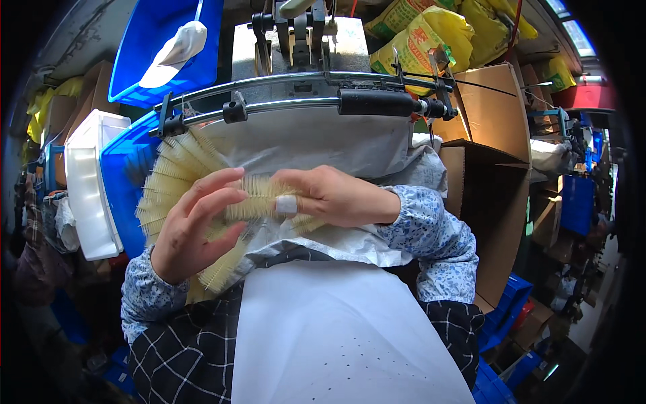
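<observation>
A cream bristle brush lies across the middle of my lap area, its bristles standing out on both sides. My right hand is closed on its right end, thumb and fingers pinching it; white tape wraps one digit. My left hand is beside the brush's left end with fingers apart and slightly curled; whether the fingertips touch the bristles I cannot tell. Behind and below the left hand, a fan of similar cream brushes spreads in a curve over a pale plastic sheet.
A machine with a metal rail crosses ahead of my hands. Blue bins and a white tray stand at left, with a white cap in the far bin. An open cardboard box and yellow sacks are at right.
</observation>
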`<state>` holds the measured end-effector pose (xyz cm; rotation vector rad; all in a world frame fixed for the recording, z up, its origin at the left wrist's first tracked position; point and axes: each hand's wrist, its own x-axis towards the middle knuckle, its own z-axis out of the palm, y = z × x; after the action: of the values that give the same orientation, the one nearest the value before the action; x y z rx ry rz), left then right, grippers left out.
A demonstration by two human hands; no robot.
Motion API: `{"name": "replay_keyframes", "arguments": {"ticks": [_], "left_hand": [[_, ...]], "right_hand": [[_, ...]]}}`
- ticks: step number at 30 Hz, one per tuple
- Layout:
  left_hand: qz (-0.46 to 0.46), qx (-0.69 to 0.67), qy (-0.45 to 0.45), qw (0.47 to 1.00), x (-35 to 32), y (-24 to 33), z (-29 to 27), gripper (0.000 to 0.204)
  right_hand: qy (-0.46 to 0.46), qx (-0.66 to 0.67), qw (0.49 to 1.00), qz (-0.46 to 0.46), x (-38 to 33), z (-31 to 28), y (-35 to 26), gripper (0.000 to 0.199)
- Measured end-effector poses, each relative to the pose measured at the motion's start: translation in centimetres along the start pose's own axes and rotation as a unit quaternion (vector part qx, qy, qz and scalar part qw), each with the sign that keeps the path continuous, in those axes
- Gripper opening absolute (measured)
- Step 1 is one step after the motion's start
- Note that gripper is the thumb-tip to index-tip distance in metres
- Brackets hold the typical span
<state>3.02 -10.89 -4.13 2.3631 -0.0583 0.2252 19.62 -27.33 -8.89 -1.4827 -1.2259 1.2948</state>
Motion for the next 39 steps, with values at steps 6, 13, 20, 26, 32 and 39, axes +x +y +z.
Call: {"name": "replay_keyframes", "arguments": {"ticks": [6, 13, 20, 26, 32, 39], "left_hand": [[-0.073, 0.118, -0.009, 0.99, -2.7, -1.6, -1.4, 0.052], [-0.308, 0.268, -0.112, 0.906, -8.0, -5.2, -2.0, 0.055], [-0.274, 0.277, 0.025, 0.921, -7.5, -6.8, -2.1, 0.051], [-0.347, 0.198, -0.005, 0.917, -7.6, -6.8, -2.4, 0.042], [-0.332, 0.206, -0.005, 0.921, -7.5, -7.0, -2.1, 0.037], [-0.32, 0.184, 0.016, 0.929, -7.6, -7.2, -1.9, 0.033]], "right_hand": [[0.471, -0.587, 0.658, 0.015, 2.4, -14.3, 8.8, 0.028], [0.426, -0.577, 0.693, 0.069, 4.2, -15.5, 10.5, 0.028], [0.433, -0.572, 0.696, 0.041, 3.8, -15.7, 10.4, 0.026], [0.406, -0.567, 0.715, 0.055, 4.2, -16.5, 10.5, 0.026], [0.389, -0.604, 0.691, 0.073, 5.8, -18.5, 12.4, 0.035], [0.4, -0.614, 0.672, 0.107, 5.3, -18.6, 12.6, 0.037]]}}
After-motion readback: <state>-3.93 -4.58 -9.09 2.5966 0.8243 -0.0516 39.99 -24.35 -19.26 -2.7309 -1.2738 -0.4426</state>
